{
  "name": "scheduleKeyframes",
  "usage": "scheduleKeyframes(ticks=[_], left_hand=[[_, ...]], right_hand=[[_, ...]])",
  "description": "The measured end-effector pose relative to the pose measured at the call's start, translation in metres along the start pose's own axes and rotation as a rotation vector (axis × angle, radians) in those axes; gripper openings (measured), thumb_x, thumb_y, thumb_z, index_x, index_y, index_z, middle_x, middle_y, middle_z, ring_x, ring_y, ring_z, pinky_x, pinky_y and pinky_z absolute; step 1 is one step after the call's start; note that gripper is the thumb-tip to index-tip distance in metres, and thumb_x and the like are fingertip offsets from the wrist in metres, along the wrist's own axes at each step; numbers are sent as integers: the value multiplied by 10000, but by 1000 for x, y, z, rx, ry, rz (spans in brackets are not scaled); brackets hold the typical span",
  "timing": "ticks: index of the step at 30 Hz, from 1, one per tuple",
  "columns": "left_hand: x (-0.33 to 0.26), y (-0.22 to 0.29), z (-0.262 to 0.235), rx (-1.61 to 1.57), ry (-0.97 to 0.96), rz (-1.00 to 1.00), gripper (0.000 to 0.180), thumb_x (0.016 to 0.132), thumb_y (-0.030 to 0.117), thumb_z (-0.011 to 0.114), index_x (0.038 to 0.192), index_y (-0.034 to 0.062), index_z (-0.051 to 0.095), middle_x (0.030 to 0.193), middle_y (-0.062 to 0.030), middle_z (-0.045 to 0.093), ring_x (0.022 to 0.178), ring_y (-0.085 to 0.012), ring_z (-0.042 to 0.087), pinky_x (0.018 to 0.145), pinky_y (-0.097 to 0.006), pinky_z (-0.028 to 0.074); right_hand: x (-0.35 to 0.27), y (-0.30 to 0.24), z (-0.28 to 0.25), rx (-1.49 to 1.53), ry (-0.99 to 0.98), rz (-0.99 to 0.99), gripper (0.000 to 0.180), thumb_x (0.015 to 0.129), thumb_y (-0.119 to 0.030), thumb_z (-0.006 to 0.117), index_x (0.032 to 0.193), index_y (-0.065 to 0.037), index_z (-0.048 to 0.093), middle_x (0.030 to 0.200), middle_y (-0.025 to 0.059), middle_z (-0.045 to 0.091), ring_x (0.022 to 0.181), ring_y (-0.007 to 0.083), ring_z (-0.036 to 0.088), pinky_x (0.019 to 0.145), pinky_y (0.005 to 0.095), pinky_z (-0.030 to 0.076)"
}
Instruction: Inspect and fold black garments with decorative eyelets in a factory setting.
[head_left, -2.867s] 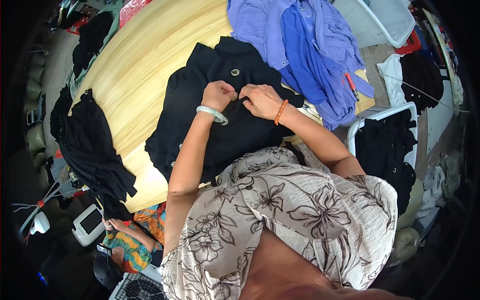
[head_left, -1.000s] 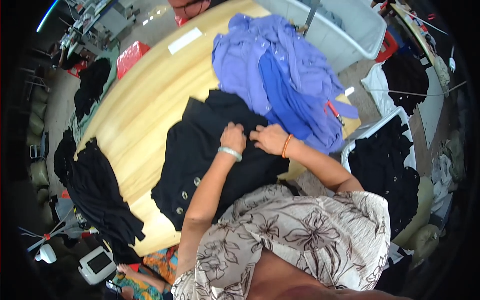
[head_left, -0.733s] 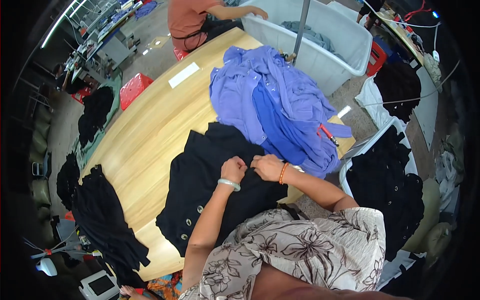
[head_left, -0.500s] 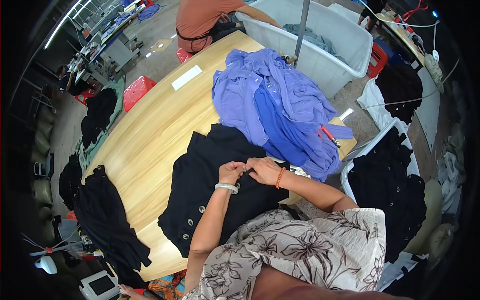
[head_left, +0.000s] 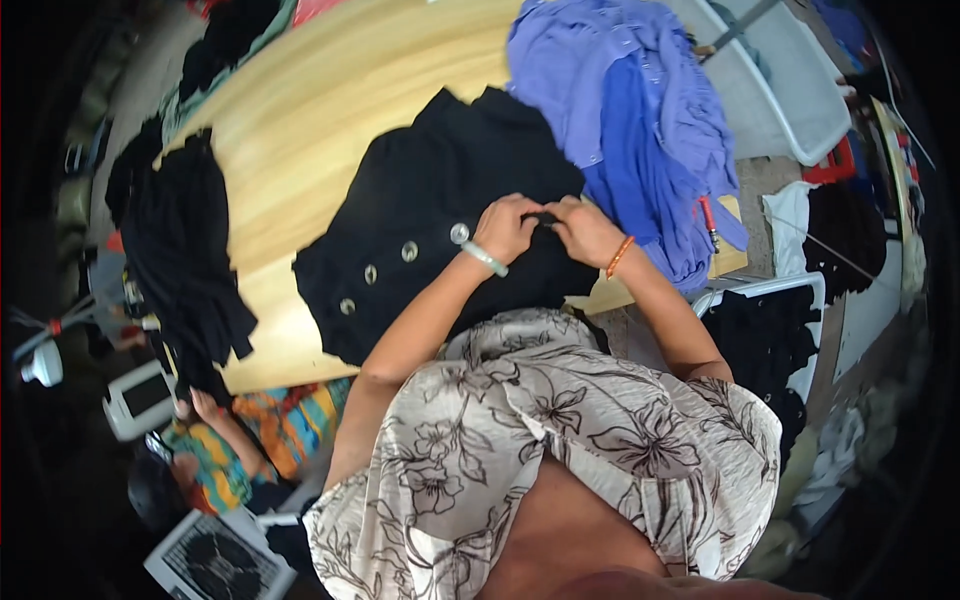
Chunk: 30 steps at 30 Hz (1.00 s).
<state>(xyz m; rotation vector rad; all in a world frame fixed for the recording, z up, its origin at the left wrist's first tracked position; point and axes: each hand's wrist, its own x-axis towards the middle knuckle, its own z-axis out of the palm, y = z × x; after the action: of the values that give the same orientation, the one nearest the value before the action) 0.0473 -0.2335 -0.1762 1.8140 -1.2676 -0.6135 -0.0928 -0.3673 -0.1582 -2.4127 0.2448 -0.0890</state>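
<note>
A black garment (head_left: 450,160) lies spread over the table right in front of me, with a row of large round buttons (head_left: 409,251) along its near part. My left hand (head_left: 507,228), with a pale bangle at the wrist, pinches the cloth at the end of that row. Close beside it my right hand (head_left: 585,232), wearing an orange bead bracelet, also has its fingers closed on the black cloth. The fingertips of both hands almost meet. What lies between them, beyond fabric, is too small to make out.
A heap of purple garments (head_left: 560,90) sits at the far right of the wooden table (head_left: 290,130), beside a small red-handled tool (head_left: 709,222). More black clothing (head_left: 190,240) hangs over the left end. Bins (head_left: 815,120) stand right. A co-worker (head_left: 215,450) sits at lower left.
My view has tipped downward, so the table sits higher in the picture. The co-worker at lower left has come into view; the person at the far side has left it. Both hands still pinch the cloth.
</note>
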Motion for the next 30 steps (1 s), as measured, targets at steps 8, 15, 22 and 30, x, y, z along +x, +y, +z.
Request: scheduleKeyframes(ticks=[8,15,22,30], left_hand=[[-2,-4,5,36,75,66,111,770,38,579,826,25,674,839,-160,638,847,-357,614,789,-439,499],[-12,-2,-11,-114,60,68,90,772,72,646,849,28,662,843,-152,654,823,-364,629,743,-434,503],[-84,18,-77,395,346,224,423,700,175,761,1095,113,620,1098,-69,605,1083,-286,551,921,-425,378],[-263,-84,-168,409,424,-422,477,696,69,759,1138,87,582,1090,-172,549,1049,-366,516,892,-402,419]], right_hand=[[-1,3,2,-117,55,-55,285,784,56,489,1020,15,642,900,201,593,828,391,605,747,438,497],[-6,-15,-10,75,-8,-65,151,808,38,601,950,52,651,800,145,597,715,288,606,655,353,468],[-14,0,17,560,334,344,224,876,-222,700,848,0,696,722,-27,623,660,30,505,565,222,397],[-22,-28,41,64,874,424,271,810,-26,649,1078,-55,622,993,96,594,855,206,588,746,316,490]])
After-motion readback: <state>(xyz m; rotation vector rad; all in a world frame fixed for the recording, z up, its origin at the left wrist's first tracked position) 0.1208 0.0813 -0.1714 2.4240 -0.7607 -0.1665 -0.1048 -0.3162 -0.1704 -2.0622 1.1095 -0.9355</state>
